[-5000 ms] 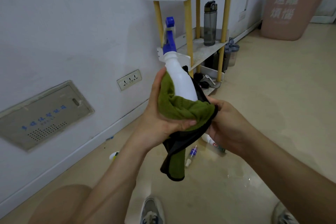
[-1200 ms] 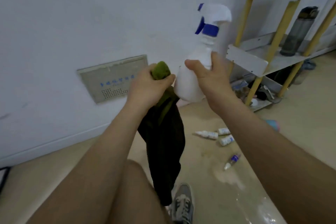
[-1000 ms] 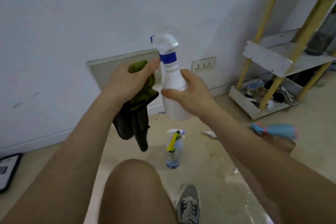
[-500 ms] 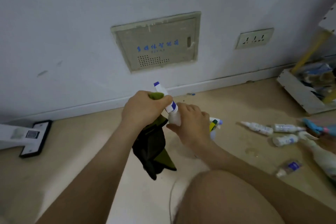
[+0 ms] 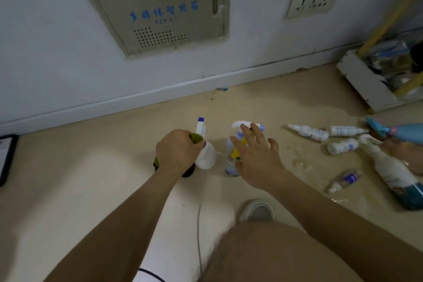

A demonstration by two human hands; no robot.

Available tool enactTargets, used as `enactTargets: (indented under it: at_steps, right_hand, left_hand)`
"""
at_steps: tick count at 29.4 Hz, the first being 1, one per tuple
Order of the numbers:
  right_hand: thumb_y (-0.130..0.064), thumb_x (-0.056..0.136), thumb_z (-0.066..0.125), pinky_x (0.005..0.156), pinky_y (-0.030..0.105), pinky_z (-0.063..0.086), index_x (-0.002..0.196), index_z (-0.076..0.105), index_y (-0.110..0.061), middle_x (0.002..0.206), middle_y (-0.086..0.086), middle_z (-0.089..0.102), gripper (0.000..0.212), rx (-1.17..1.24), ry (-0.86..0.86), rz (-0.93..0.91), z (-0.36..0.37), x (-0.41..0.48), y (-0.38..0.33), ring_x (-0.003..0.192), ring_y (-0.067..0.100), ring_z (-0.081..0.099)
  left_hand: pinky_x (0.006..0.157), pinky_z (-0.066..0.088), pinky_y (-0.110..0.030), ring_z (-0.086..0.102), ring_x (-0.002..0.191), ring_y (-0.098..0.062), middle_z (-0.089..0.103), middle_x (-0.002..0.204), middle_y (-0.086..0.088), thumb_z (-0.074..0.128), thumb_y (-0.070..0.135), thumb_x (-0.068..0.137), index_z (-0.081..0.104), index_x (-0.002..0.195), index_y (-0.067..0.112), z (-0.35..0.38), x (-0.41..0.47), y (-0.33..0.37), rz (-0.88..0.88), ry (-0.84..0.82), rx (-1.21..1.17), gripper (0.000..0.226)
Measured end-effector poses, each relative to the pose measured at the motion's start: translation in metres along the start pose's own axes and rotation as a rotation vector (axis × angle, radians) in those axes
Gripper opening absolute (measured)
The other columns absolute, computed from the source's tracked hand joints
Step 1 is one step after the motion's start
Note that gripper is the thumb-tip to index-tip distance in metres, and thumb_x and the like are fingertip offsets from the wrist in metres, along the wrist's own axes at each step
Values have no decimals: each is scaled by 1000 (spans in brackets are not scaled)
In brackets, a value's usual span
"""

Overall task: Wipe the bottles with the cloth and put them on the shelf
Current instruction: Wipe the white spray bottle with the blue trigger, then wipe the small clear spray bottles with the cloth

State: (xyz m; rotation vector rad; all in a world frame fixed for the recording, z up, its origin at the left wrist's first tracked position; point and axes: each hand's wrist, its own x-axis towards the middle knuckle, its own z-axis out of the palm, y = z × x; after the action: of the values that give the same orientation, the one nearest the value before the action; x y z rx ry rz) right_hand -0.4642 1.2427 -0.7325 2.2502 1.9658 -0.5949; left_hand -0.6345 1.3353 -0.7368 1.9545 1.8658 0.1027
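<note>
My left hand point(image 5: 178, 152) grips the green and black cloth point(image 5: 196, 138), low above the floor. Right beside it stands the white spray bottle point(image 5: 205, 152) with a blue-tipped nozzle; the bunched cloth touches its neck. My right hand point(image 5: 256, 155) hovers with fingers spread over a clear spray bottle point(image 5: 231, 167) with a white and yellow trigger, which stands on the floor. It holds nothing. Only the bottom corner of the white shelf point(image 5: 366, 82) with yellow posts shows at the far right.
Several small bottles point(image 5: 309, 132) lie on the wet floor to the right, with a large white and teal bottle point(image 5: 394, 175). Another person's hand point(image 5: 409, 153) holds a blue spray bottle point(image 5: 408, 133) there. A wall panel point(image 5: 160, 7) and socket point(image 5: 313, 0) face me. My shoe point(image 5: 257, 210) is below.
I crouched and turned away from the shelf. The white spray bottle went down to the floor and my right hand let go of it, moving over the clear bottle.
</note>
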Motion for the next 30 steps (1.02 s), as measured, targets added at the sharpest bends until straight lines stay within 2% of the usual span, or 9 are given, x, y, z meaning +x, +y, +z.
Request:
enactTargets:
  at_steps: [6, 8, 11, 13, 16, 19, 23, 27, 30]
  right_hand:
    - [-26, 97, 49, 117, 49, 23, 155, 20, -33, 166, -3, 3, 65, 294, 15, 68, -25, -3, 6, 152, 21, -6]
    - [-20, 97, 51, 113, 34, 28, 153, 30, -29, 163, 1, 21, 61, 579, 66, 111, -45, -4, 10, 150, 21, 17]
    - [-18, 94, 59, 97, 26, 38, 145, 44, -30, 149, 1, 45, 55, 953, 121, 135, -72, -23, 9, 131, 18, 47]
    - [-19, 91, 63, 94, 29, 42, 144, 44, -36, 148, 0, 45, 59, 1076, 82, 72, -88, -41, -2, 131, 16, 49]
    - [-21, 88, 69, 107, 41, 42, 148, 35, -42, 153, -1, 39, 72, 1198, 72, -28, -120, -71, -20, 138, 18, 42]
    - [-22, 89, 70, 111, 43, 39, 151, 28, -44, 157, -5, 35, 78, 1216, 120, -125, -157, -106, -30, 143, 14, 35]
    - [-21, 93, 66, 72, 11, 53, 132, 56, -24, 115, -9, 71, 40, 1363, 158, -254, -204, -154, -25, 96, -2, 69]
    - [-27, 94, 65, 89, 43, 58, 98, 75, -17, 96, 3, 77, 14, 1269, 543, -213, -231, -196, -3, 91, 17, 73]
    - [-40, 96, 55, 80, 51, 56, 92, 74, -15, 89, 8, 75, 32, 984, 776, -153, -242, -239, 25, 85, 23, 72]
  left_hand:
    - [64, 55, -31, 65, 67, -20, 69, 69, 1, 62, 54, 83, 70, 75, 22, 12, -1, -7, -43, -69, -246, 34]
    - [71, 50, -27, 64, 80, -16, 70, 88, 5, 65, 39, 84, 71, 94, 24, -8, -7, -4, -39, -8, -353, 19]
    - [70, 46, -23, 59, 82, -8, 60, 94, 13, 68, 19, 80, 59, 109, 33, -62, -32, 11, 20, 77, -534, 34]
    - [63, 48, -28, 60, 77, -15, 59, 92, 4, 63, 6, 77, 55, 107, 32, -99, -49, 26, 59, 70, -662, 40]
    - [56, 45, -34, 56, 69, -27, 57, 86, -10, 53, -4, 65, 55, 96, 30, -154, -78, 50, 133, 70, -818, 46]
    - [49, 46, -28, 57, 65, -23, 58, 81, -9, 44, -2, 47, 57, 88, 28, -202, -109, 76, 300, 40, -919, 53]
    - [50, 48, -23, 64, 70, -19, 63, 80, -4, 40, -9, 41, 59, 95, 13, -247, -153, 117, 564, -116, -1050, 61]
    - [70, 57, -34, 69, 92, -28, 70, 95, -13, 43, -11, 50, 63, 105, 5, -263, -191, 162, 736, -303, -1114, 61]
    - [79, 58, -40, 70, 94, -30, 73, 96, -13, 55, -9, 74, 67, 105, 7, -255, -219, 194, 804, -319, -1102, 37]
